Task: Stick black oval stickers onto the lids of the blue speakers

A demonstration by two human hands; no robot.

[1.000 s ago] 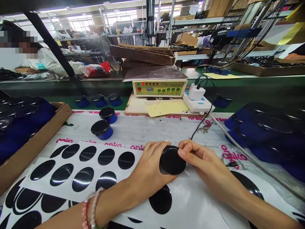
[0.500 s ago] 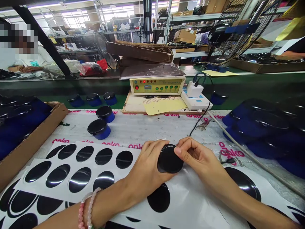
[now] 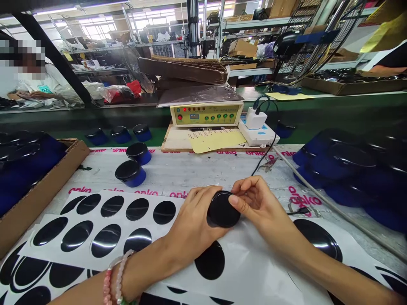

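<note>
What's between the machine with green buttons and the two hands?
In the head view: a dark pen and yellow sheet on a board, then pale table cover, with a black cable running toward the right hand.

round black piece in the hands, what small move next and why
Probably have the right hand press along the edge of the round black piece: its thumb lies near that edge, and the left hand grips the piece's side.
</note>
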